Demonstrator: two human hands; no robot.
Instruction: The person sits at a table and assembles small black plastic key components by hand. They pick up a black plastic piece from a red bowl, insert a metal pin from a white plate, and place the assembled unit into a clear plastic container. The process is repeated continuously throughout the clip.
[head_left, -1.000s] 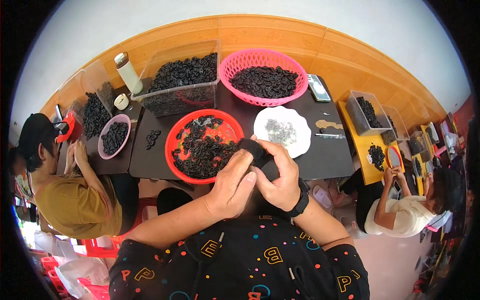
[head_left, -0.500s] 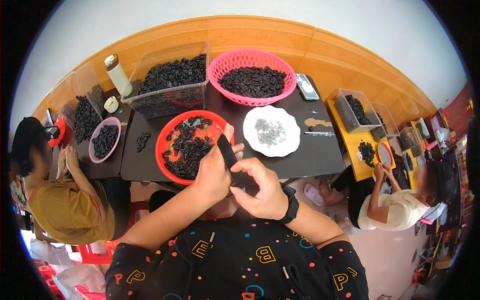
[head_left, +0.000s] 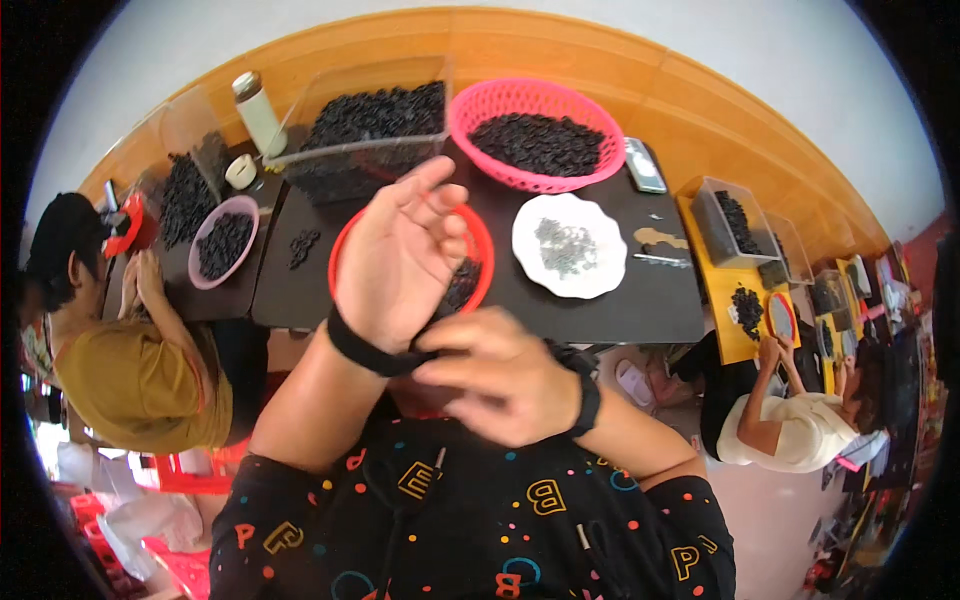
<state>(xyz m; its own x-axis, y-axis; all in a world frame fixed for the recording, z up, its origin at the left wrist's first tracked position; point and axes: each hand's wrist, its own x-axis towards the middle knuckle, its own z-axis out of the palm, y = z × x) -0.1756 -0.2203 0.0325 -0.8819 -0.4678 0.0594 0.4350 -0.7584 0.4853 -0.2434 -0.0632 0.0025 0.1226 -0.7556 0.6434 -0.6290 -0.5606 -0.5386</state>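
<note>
My left hand point(head_left: 393, 265) is raised palm up over the near part of the table, fingers loosely curled and apart, holding nothing. A black wrist strap point(head_left: 358, 350) goes around my left wrist. The blurred fingers of my right hand point(head_left: 505, 385) are closed at the strap's inner side by the wrist. A black watch-like band point(head_left: 585, 400) sits on my right wrist. Behind my left hand is a red basin point(head_left: 487, 250) of small black rings or links, partly hidden. To its right, a white scalloped plate point(head_left: 528, 275) holds small clear or silvery pieces.
A clear bin point(head_left: 365, 158) and a pink basket point(head_left: 540, 183), both full of black pieces, stand at the back. A bottle point(head_left: 258, 115) and a phone point(head_left: 645, 167) flank them. Co-workers sit at left point(head_left: 140, 380) and right point(head_left: 790, 425).
The black strap has moved from around my left hand down to its wrist. My left hand has risen and turned palm up; my right hand has followed the strap. The view has shifted slightly.
</note>
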